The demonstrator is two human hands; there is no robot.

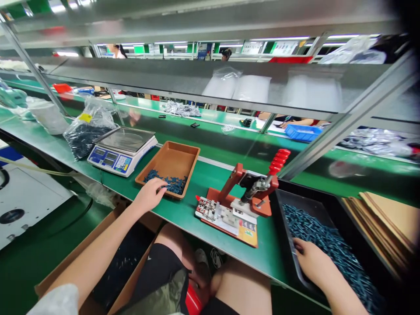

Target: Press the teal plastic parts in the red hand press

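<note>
Head: right hand point(311, 262) among blue parts point(328, 249)

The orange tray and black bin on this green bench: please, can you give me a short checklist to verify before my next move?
1. Left hand at the orange tray, over the dark blue parts: whether it grips any, cannot tell.
2. Right hand inside the black bin, among its blue parts: ok.
3. Parts in the tray lie within its rim: ok.
4. Both hands away from the toggle press with red handle: ok.
5. Digital scale reading: cannot tell, too small.
</note>
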